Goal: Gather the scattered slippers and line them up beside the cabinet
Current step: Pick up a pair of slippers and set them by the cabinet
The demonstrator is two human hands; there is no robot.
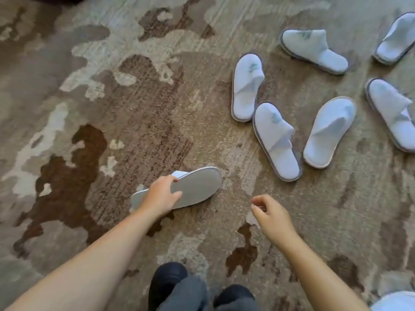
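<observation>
My left hand [161,195] grips a white slipper [195,187] held sole-up just above the carpet, near the lower middle. My right hand [271,217] hovers to its right with fingers loosely curled and nothing in them. Several more white slippers lie scattered on the carpet at the upper right: one [246,86] pointing away, one [277,142] touching its heel, one [330,131] with a beige rim, one [314,50] lying crosswise, one [393,113] at the right edge and one [397,37] in the top right corner. No cabinet is in view.
A brown and beige patterned carpet [112,108] covers the whole floor. My dark shoes [166,281] and grey trouser legs [186,297] stand at the bottom middle. Part of another white object [395,303] shows in the bottom right corner.
</observation>
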